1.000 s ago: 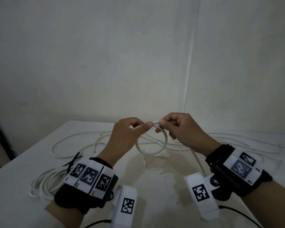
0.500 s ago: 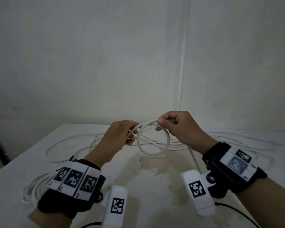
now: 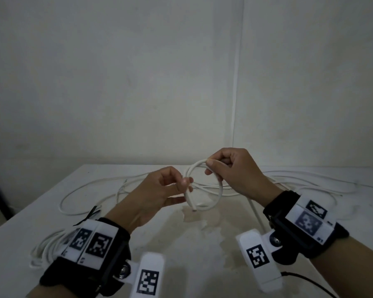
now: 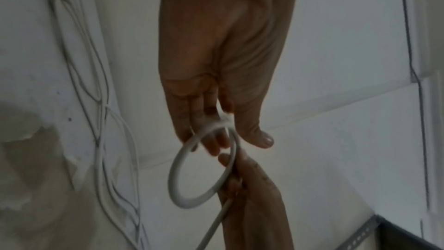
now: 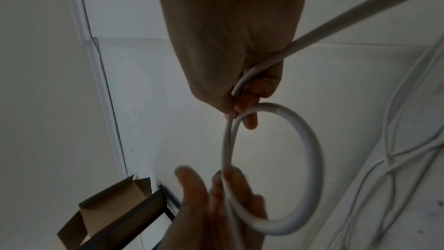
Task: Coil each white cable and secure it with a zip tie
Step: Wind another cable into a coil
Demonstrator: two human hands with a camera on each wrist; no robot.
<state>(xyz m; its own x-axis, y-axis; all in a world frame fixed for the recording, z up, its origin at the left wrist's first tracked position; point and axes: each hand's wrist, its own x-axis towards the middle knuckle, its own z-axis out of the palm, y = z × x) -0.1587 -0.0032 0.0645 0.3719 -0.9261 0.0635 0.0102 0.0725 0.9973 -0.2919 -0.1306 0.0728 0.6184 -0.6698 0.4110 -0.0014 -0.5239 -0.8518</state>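
Right hand point(image 3: 233, 173) fingers clamp the white cable point(image 3: 219, 197) loop at 12 o'clock, fixing its size; left hand point(image 3: 157, 190) fingers pinch the cable at 9 o'clock, guiding the free end.

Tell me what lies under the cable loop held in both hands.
Under the cable loop, the table shows a brownish stain and loose white cable strands. Both hands cover parts of the tabletop.

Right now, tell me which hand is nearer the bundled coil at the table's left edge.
Left. The left hand is up over the table, nearer the bundled coil; the right hand is farther right.
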